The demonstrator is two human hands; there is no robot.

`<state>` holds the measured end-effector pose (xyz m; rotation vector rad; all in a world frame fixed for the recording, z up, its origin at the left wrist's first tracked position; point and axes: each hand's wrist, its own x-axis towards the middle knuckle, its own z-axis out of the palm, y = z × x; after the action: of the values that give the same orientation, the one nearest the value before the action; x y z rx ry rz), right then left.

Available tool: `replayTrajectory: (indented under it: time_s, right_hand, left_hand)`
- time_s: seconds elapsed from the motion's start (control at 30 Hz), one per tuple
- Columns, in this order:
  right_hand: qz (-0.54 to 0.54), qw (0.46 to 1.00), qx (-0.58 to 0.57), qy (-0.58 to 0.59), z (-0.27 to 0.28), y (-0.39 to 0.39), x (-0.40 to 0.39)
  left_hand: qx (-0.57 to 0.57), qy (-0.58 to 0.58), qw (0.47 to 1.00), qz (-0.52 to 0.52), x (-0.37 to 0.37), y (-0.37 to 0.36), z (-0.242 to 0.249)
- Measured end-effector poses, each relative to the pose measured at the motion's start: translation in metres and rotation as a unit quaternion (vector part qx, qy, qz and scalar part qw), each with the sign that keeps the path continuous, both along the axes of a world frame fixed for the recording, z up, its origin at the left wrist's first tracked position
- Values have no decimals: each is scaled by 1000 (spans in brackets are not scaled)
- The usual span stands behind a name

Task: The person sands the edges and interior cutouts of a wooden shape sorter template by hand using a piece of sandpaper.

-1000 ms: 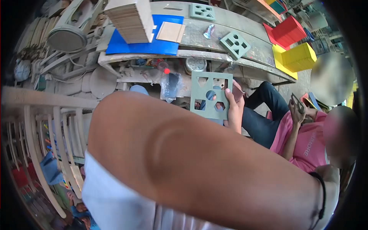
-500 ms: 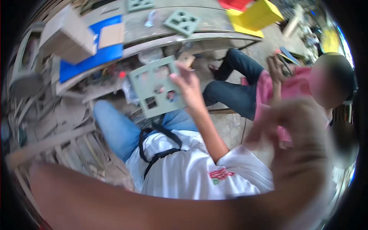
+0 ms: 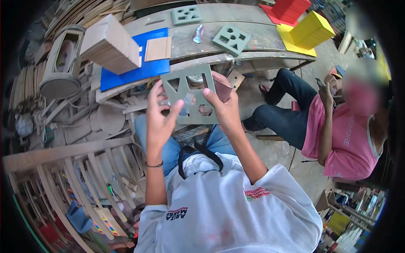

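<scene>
A grey-green board with cut-out shapes (image 3: 195,114) is held up in front of my lap. My right hand (image 3: 228,110) grips its right edge, thumb on the front face. A flat brown piece resembling sandpaper (image 3: 222,91) sits between that hand and the board. At the left edge is my left hand (image 3: 158,122), its thumb over the front face and its other fingers bent along the side, partly behind it. Through the openings, bits of the clutter behind show.
On the workbench (image 3: 263,36) lie two similar boards, one a grey-green board (image 3: 231,39), plus a wooden box (image 3: 112,46) on a blue panel (image 3: 156,69), and yellow (image 3: 314,29) and red (image 3: 291,10) boxes. A person in pink (image 3: 337,135) sits at right. Wooden slats (image 3: 80,168) stand left.
My left arm, blurred across the view before, has come down to the board's left edge. The board has turned more upright and shifted right; the camera view has shifted too.
</scene>
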<state>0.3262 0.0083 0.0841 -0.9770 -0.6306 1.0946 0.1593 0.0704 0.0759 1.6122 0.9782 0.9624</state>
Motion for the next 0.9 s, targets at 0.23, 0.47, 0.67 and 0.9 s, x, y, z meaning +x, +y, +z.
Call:
replayTrajectory:
  time_s: [0.23, 0.47, 0.67, 0.9]
  right_hand:
    - [61, 994, 92, -15, -3, 21, -32]
    - [53, 996, 48, -53, 9, 23, -31]
    - [-12, 987, 18, -162, -9, 37, 0]
    - [-5, 997, 68, -34, -7, 43, 1]
  left_hand:
    - [20, -59, 997, -34, 12, 0, -15]
    - [-271, -396, 873, -90, 9, -6, -8]
    - [-361, -561, 734, -128, 2, -7, -13]
    - [-369, -573, 715, -158, -2, -5, -13]
